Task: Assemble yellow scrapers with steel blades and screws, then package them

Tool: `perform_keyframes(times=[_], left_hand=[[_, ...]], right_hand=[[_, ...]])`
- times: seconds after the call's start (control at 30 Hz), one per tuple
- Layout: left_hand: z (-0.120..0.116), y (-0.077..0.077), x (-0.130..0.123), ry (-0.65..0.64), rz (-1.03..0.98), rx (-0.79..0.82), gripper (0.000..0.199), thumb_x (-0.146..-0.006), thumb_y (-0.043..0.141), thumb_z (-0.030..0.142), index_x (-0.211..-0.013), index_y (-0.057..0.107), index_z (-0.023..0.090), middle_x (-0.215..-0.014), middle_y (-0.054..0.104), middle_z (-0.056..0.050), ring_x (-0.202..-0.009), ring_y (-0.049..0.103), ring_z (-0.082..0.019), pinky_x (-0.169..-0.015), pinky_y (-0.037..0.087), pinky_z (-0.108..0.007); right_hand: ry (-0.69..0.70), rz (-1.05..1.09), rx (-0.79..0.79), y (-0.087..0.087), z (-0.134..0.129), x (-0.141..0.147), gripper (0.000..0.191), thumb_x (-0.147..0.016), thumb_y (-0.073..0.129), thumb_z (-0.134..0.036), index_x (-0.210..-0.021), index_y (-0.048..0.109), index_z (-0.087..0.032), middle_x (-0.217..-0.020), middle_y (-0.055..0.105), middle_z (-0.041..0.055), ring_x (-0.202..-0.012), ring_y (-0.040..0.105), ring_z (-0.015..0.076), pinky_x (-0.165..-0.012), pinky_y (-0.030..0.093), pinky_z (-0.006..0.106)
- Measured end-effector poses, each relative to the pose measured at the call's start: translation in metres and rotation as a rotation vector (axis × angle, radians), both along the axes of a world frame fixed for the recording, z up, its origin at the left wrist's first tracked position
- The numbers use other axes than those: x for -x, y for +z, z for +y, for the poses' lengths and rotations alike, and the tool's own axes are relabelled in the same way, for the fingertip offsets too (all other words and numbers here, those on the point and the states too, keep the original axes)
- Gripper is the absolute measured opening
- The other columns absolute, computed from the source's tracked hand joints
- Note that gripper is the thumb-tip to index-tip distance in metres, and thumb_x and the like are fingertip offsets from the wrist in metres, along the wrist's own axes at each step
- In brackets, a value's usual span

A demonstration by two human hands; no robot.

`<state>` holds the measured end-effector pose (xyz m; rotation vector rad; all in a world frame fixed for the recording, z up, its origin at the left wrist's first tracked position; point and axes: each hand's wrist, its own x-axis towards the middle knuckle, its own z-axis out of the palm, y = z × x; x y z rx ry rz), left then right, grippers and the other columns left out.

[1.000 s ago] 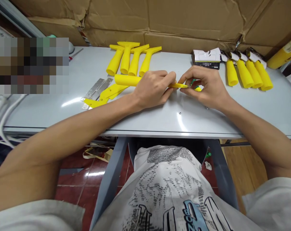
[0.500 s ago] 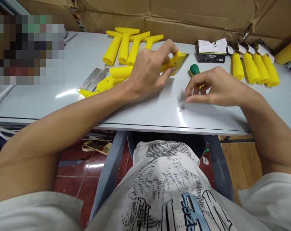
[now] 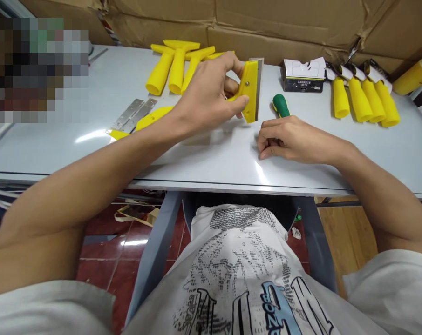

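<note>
My left hand (image 3: 214, 90) is closed around a yellow scraper (image 3: 252, 88), holding it above the table. Its head stands upright, with a metal blade along the right edge and a screw in its face; the handle is mostly hidden by my palm. My right hand (image 3: 284, 139) rests on the white tabletop with its fingertips pinched together. Whatever they may hold, perhaps something tiny, is hidden. Just behind the right hand lies a screwdriver with a green and yellow handle (image 3: 281, 105), partly covered by the hand.
Several yellow scraper handles (image 3: 176, 70) lie at the back. Metal blades (image 3: 132, 114) and yellow head plates (image 3: 151, 117) are by my left forearm. A black-and-white box (image 3: 303, 77) stands at back right, beside several yellow-handled scrapers (image 3: 361, 100). Cardboard (image 3: 267, 28) lines the back.
My left hand has turned the scraper so its face and blade now stand upright. My right hand has come down to the tabletop, its fingers closing together.
</note>
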<state>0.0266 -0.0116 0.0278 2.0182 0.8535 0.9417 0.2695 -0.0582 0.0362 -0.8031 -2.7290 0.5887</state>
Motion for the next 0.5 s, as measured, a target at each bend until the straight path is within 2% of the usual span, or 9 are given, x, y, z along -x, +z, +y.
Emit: perform_keyframes(times=[0.1, 0.2, 0.33, 0.4, 0.5], left_hand=[[-0.007, 0.005, -0.003, 0.05, -0.004, 0.131, 0.032, -0.086, 0.083, 0.02, -0.097, 0.054, 0.026, -0.072, 0.077, 0.004, -0.066, 0.072, -0.018, -0.064, 0.052, -0.032], [-0.018, 0.01, -0.008, 0.01, 0.025, 0.267, 0.027, -0.089, 0.074, 0.006, -0.099, 0.055, 0.023, -0.075, 0.08, 0.0, -0.064, 0.075, -0.019, -0.062, 0.055, -0.032], [-0.029, 0.009, -0.012, -0.057, 0.005, 0.353, 0.028, -0.09, 0.08, 0.01, -0.104, 0.058, 0.021, -0.079, 0.08, 0.0, -0.07, 0.079, -0.02, -0.066, 0.058, -0.03], [-0.031, 0.007, -0.013, -0.08, -0.012, 0.356, 0.031, -0.088, 0.084, 0.013, -0.105, 0.059, 0.022, -0.078, 0.078, 0.002, -0.073, 0.079, -0.02, -0.069, 0.059, -0.029], [-0.033, 0.003, -0.013, -0.099, -0.014, 0.328, 0.029, -0.088, 0.08, 0.012, -0.105, 0.059, 0.023, -0.078, 0.078, 0.004, -0.073, 0.079, -0.019, -0.069, 0.058, -0.027]], right_hand=[[-0.031, 0.057, -0.036, 0.006, -0.005, 0.002, 0.01, -0.097, 0.07, -0.027, -0.089, 0.074, -0.023, -0.084, 0.075, -0.001, -0.075, 0.068, 0.0172, -0.078, 0.05, 0.035], [-0.145, 0.228, -0.154, 0.013, -0.012, 0.004, 0.007, -0.097, 0.072, -0.024, -0.093, 0.077, -0.025, -0.087, 0.079, -0.0001, -0.074, 0.07, 0.0179, -0.072, 0.053, 0.035], [-0.33, 0.37, -0.261, 0.017, -0.017, 0.003, 0.011, -0.1, 0.069, -0.026, -0.095, 0.078, -0.029, -0.097, 0.081, 0.0024, -0.081, 0.072, 0.0214, -0.077, 0.059, 0.04], [-0.376, 0.362, -0.307, 0.015, -0.016, 0.003, 0.012, -0.103, 0.067, -0.031, -0.096, 0.078, -0.031, -0.099, 0.08, 0.003, -0.086, 0.072, 0.0237, -0.08, 0.06, 0.043], [-0.396, 0.313, -0.38, 0.01, -0.015, 0.003, 0.016, -0.105, 0.065, -0.037, -0.098, 0.078, -0.032, -0.106, 0.078, 0.0044, -0.092, 0.071, 0.0244, -0.079, 0.06, 0.042]])
